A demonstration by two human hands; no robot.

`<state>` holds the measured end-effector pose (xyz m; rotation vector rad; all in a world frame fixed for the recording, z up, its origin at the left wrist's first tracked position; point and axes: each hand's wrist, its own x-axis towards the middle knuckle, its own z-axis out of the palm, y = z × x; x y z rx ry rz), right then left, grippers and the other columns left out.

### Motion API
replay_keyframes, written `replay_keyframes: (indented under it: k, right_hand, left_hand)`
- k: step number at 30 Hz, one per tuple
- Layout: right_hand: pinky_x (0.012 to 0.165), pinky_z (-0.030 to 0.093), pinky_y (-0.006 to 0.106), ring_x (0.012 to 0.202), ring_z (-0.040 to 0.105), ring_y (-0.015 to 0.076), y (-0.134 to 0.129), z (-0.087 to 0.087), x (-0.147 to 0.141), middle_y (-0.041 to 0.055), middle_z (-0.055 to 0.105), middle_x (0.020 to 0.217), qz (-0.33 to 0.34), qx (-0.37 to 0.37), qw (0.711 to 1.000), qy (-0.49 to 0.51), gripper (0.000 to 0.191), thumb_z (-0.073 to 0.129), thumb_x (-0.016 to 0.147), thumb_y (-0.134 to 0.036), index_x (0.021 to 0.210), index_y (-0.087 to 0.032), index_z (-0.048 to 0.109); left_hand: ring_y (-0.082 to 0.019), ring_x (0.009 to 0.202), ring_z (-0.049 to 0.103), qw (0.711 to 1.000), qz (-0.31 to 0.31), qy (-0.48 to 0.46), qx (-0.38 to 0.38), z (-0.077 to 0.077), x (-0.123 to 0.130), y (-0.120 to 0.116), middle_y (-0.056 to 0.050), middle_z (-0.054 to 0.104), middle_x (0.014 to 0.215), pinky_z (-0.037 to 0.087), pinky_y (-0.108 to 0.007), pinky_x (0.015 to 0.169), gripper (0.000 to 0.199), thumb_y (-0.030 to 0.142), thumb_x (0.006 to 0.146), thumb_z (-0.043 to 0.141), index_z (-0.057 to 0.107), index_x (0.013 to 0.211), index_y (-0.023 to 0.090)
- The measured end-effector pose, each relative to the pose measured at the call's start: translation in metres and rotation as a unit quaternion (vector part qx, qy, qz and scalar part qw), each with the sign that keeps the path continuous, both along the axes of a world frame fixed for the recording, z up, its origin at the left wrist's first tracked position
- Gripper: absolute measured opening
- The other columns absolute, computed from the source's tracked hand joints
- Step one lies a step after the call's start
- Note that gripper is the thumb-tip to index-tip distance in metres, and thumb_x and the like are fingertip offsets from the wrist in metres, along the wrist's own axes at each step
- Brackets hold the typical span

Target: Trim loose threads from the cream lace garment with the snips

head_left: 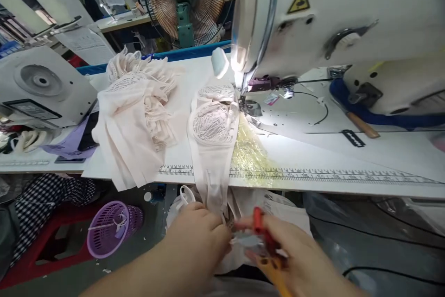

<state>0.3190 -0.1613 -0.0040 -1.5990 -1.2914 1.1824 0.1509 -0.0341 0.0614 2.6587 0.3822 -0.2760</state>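
Observation:
A pale beige lace bra lies on the sewing machine table, one cup beside the presser foot and its band hanging over the front edge. My left hand is closed on the lower end of that band, in front of the edge. Close to its right, my right hand holds what look like scissors with red and orange parts, blurred by motion. Their tips are near the left fingers; whether they touch the fabric I cannot tell. More pale fabric rests below the edge, partly behind my hands.
The sewing machine stands at right, its needle area lit. A heap of similar pale pieces lies left. Yellowish clear strips lie beside the bra. A wooden-handled tool, a fan and a purple basket surround the work.

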Motion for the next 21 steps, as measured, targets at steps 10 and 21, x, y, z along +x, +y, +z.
replay_keyframes:
  k: [10,21]
  right_hand:
    - [0.056,0.041,0.025,0.067,0.052,0.0169,0.005,0.01,-0.003,0.0006,0.056,0.075,0.036,-0.038,0.998,-0.023,0.016,0.055,0.068,-0.015,0.07,-0.023,0.041]
    - [0.055,0.044,0.023,0.061,0.05,0.0156,-0.01,-0.008,-0.003,-0.0001,0.055,0.068,-0.014,-0.033,0.999,0.026,0.014,0.055,0.075,-0.032,0.069,-0.022,0.048]
  left_hand:
    - [-0.017,0.066,0.051,0.999,0.017,0.026,0.009,0.011,-0.042,0.026,-0.002,0.059,0.071,0.035,-0.03,0.068,0.019,0.016,0.087,0.043,0.06,0.078,0.019]
    - [-0.013,0.077,0.054,0.958,0.153,-0.112,-0.215,0.009,-0.067,0.042,-0.002,0.057,0.083,0.042,-0.026,0.08,0.013,0.017,0.09,0.046,0.056,0.082,0.018]
